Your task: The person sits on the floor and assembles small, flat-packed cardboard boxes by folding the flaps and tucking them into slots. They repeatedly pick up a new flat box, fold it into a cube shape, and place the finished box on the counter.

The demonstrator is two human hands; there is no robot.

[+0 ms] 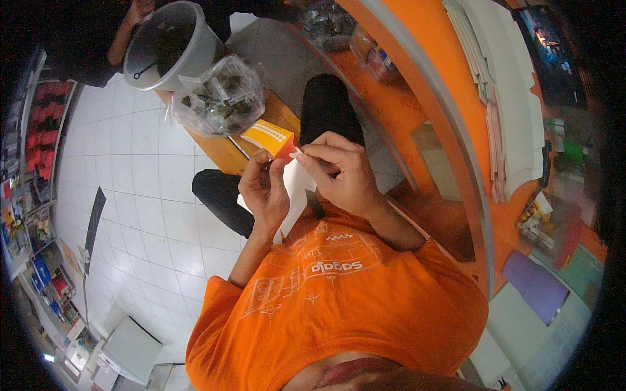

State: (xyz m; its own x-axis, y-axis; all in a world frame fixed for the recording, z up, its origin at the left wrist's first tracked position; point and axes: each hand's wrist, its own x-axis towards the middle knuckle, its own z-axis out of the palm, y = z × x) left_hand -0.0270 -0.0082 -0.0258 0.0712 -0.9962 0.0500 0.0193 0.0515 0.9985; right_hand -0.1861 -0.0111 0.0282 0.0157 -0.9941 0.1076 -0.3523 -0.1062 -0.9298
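Orange printed T-shirt (313, 293) lies nearest. Beyond it, the left hand (264, 189) and right hand (342, 171) pinch the red near end of a yellow-and-red card-like packet (270, 135), probably light, stiff but easily creased, best gripped by its edges, this side of a crumpled clear plastic bag (251, 81).

orange counter (447, 62), right | purple sheet (535, 285), lower right | white tiled floor (147, 225), left
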